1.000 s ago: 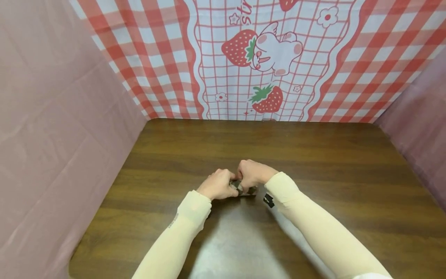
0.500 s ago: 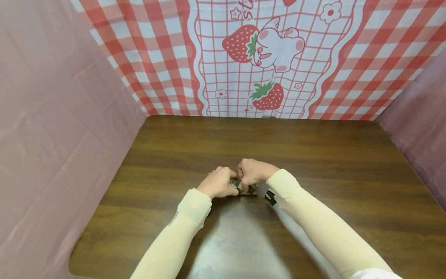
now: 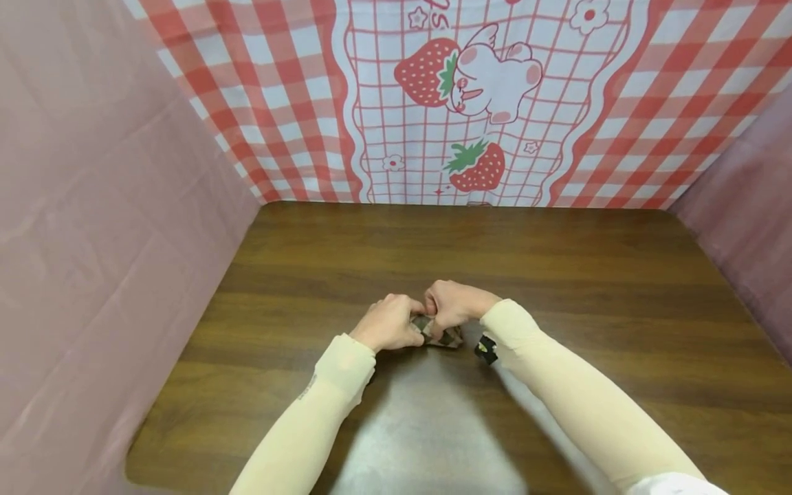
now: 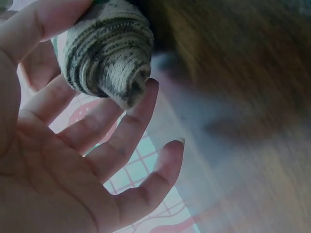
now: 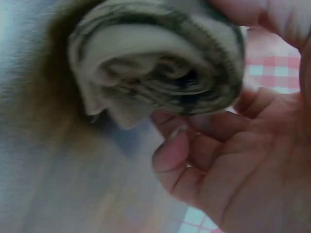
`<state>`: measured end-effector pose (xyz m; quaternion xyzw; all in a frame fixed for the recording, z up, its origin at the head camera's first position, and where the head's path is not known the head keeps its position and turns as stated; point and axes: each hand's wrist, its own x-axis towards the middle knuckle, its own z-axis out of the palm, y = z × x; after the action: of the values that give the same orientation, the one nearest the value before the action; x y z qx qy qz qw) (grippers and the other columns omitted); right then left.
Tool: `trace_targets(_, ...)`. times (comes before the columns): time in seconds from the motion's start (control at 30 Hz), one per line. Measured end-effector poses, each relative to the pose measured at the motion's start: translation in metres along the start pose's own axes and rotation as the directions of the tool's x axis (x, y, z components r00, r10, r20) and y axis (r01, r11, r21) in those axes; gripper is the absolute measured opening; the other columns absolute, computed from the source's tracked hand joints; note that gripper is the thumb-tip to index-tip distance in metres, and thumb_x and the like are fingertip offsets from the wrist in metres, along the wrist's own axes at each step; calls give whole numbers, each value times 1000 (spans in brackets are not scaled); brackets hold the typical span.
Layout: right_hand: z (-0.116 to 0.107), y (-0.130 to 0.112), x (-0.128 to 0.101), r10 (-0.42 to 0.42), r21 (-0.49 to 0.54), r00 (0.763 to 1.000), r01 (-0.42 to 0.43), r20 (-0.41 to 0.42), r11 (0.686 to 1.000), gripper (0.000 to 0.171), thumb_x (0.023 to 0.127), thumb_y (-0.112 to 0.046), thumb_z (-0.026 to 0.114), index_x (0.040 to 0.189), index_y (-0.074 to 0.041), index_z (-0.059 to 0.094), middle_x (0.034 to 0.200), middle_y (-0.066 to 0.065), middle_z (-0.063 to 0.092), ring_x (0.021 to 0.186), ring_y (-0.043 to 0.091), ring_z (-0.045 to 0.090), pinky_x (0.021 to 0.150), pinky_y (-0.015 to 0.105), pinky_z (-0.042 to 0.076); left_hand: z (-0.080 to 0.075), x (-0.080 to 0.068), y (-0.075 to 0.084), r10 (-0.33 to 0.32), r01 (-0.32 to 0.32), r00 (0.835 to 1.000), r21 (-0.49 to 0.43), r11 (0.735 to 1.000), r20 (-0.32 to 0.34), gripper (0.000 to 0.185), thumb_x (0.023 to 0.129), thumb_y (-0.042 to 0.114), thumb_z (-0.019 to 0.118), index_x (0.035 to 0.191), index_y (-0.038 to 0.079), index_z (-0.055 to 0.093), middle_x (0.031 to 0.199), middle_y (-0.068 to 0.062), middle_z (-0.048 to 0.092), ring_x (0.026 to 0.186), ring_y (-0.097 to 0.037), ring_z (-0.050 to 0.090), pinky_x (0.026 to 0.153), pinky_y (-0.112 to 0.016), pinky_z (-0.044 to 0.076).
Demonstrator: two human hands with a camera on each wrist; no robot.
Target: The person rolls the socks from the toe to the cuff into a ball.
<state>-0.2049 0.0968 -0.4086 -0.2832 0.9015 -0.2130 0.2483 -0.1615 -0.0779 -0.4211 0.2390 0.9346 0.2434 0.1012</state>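
A small roll of striped knit cloth (image 3: 444, 335), beige with dark green bands, lies low over the brown table (image 3: 557, 275) between both hands. My left hand (image 3: 388, 323) takes its left end. In the left wrist view the thumb lies over the roll (image 4: 104, 53) and the index fingertip touches its end, while the other fingers (image 4: 160, 170) stay loose. My right hand (image 3: 454, 306) grips the right end. The right wrist view shows the roll's spiral end (image 5: 160, 63), with curled fingers (image 5: 175, 150) under it and the thumb on top.
Pink sheets wall the table on the left (image 3: 93, 240) and right (image 3: 749, 227). A red checked strawberry cloth (image 3: 470, 103) hangs at the back. A small black tag (image 3: 485, 348) sits at the right sleeve's cuff.
Both hands stay on the roll and have shifted very slightly away from me. The view has tilted a little.
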Motion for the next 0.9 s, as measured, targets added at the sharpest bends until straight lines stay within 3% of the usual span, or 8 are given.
trace_targets(0.2,4,26,-12,-49,198,983,84,-177,977,25,64,-12,81,76,-8,60,73,2,61,63,13,53,59,29,45,4,0,0,12,-22,992,-75,997,-128,53,78,19,80,129,13,66,117,-3,64,98,-19,60,81,-40,50)
trace_targets(0.27,8,33,-18,-33,282,952,124,-305,951,26,67,-10,82,78,-7,59,82,6,66,71,15,58,65,29,48,5,-1,0,-28,-6,977,-161,987,-213,62,81,21,80,138,10,57,126,-9,59,106,-24,60,87,-42,49)
trace_targets(0.33,12,36,-25,5,372,896,180,-445,911,28,69,-6,83,81,-4,57,94,13,68,80,18,62,71,29,50,5,0,0,-95,7,948,-278,961,-304,67,84,22,79,143,8,51,130,-12,56,108,-26,60,89,-41,49)
trace_targets(0.4,14,35,-32,63,459,823,249,-564,853,30,71,0,82,84,-1,55,105,19,67,89,20,63,76,27,51,5,0,3,-159,-8,916,-414,910,-368,62,86,20,77,141,5,51,126,-13,59,102,-25,63,84,-38,52)
trace_targets(0.47,17,30,-39,125,532,751,330,-649,780,31,73,5,80,87,3,52,112,24,65,91,19,64,75,25,52,6,2,9,-200,-52,899,-548,835,-390,52,89,16,74,135,1,56,118,-14,64,94,-24,66,78,-34,54)
trace_targets(0.6,22,16,-46,197,588,649,463,-734,663,34,73,13,76,90,7,48,116,24,62,95,13,62,76,21,51,4,2,25,-202,-156,909,-748,645,-364,33,94,5,66,124,-8,61,108,-20,68,89,-29,69,71,-34,57)
trace_targets(0.67,24,8,-48,211,587,621,497,-755,639,34,74,14,75,92,8,47,116,23,60,97,11,61,79,20,50,3,1,32,-191,-183,914,-787,590,-356,30,95,2,62,123,-10,61,109,-23,67,89,-31,69,71,-34,58)
trace_targets(0.9,31,-4,-58,245,568,562,520,-790,638,31,76,14,77,95,12,53,119,22,61,98,10,63,83,23,52,0,-2,39,-181,-237,886,-752,614,-427,31,96,0,59,126,-8,62,113,-22,68,87,-27,68,69,-40,57)
